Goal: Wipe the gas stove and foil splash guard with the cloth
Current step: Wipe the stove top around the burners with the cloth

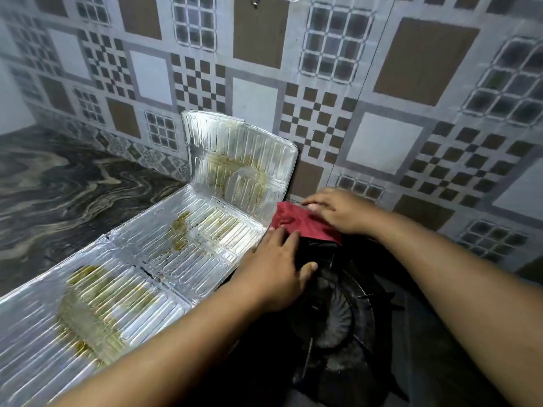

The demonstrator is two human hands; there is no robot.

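Note:
A red cloth (296, 220) lies on the far left corner of the black gas stove (367, 312), beside the foil splash guard (188, 239). My right hand (340, 211) presses flat on the cloth's far edge. My left hand (276, 271) rests on the cloth's near edge and on the stove top, fingers spread and touching the foil's lower edge. The silver foil guard is folded into several ribbed panels, smeared with yellow-green stains; its far panel stands upright against the wall. A round burner with a black pan support (338, 315) sits under my forearms.
A patterned tile wall (382, 98) rises right behind the stove. A dark marbled countertop (58, 189) stretches to the left of the foil. A hook (255, 4) sticks out high on the wall.

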